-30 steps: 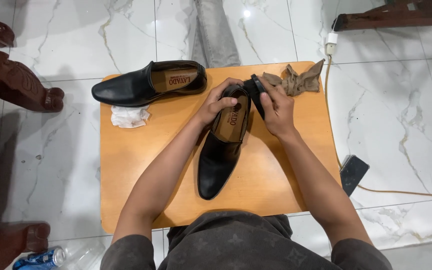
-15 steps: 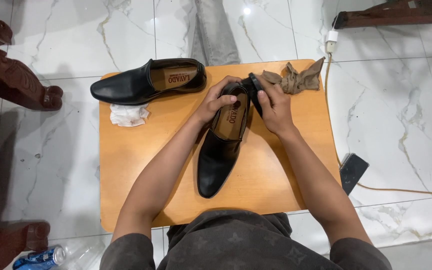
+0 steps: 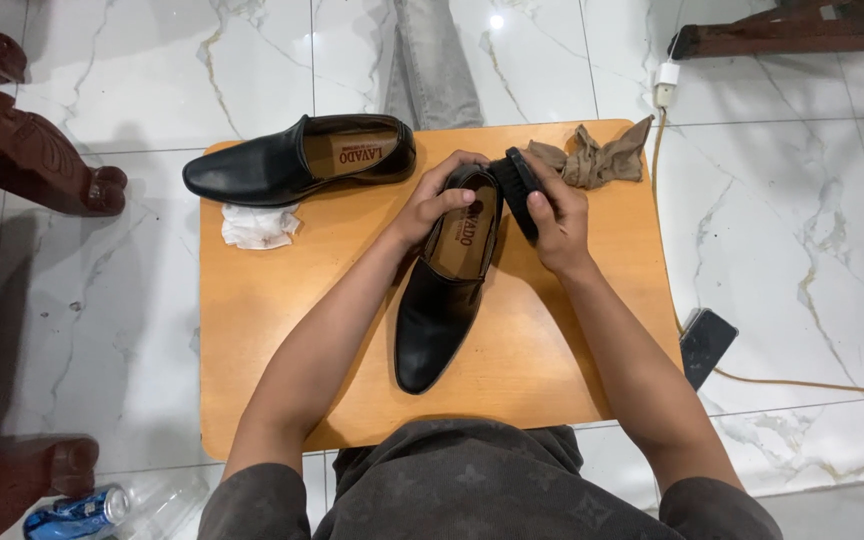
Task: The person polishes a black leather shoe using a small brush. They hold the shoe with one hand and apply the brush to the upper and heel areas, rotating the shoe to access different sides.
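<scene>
A black leather shoe [image 3: 440, 305] lies on the low wooden table [image 3: 282, 330], toe towards me. My left hand [image 3: 434, 200] grips its heel end. My right hand [image 3: 555, 222] holds a black shoe brush [image 3: 518, 186] against the right side of the shoe's heel. The second black shoe [image 3: 292, 160] lies on its own at the table's far left, toe pointing left.
A crumpled white tissue [image 3: 257, 226] sits below the second shoe. A brown cloth [image 3: 597, 157] lies at the table's far right corner. On the marble floor are a dark phone [image 3: 705, 345] with a cable, a blue can [image 3: 77, 511] and dark wooden furniture legs [image 3: 42, 160].
</scene>
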